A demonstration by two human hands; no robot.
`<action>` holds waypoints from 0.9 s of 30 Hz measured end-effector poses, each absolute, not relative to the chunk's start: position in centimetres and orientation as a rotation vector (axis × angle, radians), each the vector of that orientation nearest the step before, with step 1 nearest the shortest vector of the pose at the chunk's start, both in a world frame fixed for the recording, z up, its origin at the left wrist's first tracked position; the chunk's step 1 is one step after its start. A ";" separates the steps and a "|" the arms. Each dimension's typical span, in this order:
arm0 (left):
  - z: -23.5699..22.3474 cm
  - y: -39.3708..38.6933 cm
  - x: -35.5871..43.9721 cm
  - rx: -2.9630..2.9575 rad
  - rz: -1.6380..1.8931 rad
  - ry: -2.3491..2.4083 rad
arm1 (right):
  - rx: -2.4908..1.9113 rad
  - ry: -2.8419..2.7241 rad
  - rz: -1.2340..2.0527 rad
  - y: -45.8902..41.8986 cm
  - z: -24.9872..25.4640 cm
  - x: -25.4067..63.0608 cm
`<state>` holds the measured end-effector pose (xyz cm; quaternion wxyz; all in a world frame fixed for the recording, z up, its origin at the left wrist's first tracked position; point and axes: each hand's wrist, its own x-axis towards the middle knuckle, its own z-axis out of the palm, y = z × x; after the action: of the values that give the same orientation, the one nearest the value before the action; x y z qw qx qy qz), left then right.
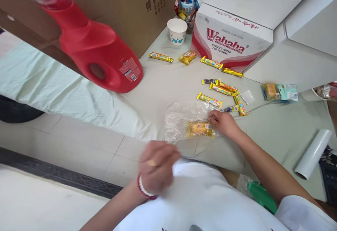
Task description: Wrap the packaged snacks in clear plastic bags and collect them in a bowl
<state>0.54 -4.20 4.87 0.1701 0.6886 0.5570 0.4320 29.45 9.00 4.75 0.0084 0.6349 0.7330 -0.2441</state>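
Observation:
My right hand [223, 121] rests on a pale cloth [79, 94], its fingers pinched on the edge of a clear plastic bag [181, 120]. Inside the bag lies a yellow wrapped snack [200, 128]. My left hand [156, 169] is blurred, close to my white shirt, with the fingers curled; something small and yellowish shows between them, too smeared to name. Several yellow snack bars [219, 90] lie scattered just beyond my right hand.
A red jug [97, 52] lies on its side at the left before a brown carton [126, 6]. A white paper cup [177, 30] and a Wahaha box [226, 41] stand at the back. A white roll [313, 153] lies at the right, a green object [260, 194] near my lap.

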 end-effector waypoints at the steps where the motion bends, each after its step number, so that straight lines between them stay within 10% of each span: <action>1: 5.1 -3.9 2.0 2.237 1.170 1.209 | 1.972 2.290 -0.742 9.0 4.6 29.6; 8: 2.6 2.4 8.3 2.536 0.348 1.179 | 1.863 2.343 -0.392 9.8 6.2 29.6; 27: 1.1 0.5 9.3 2.419 0.459 1.571 | 1.189 2.973 -0.342 14.1 8.5 25.0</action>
<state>9.27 0.51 1.10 0.1105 0.8232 0.5346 0.1563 24.99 14.10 8.52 -0.0391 0.3690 0.9225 -0.1060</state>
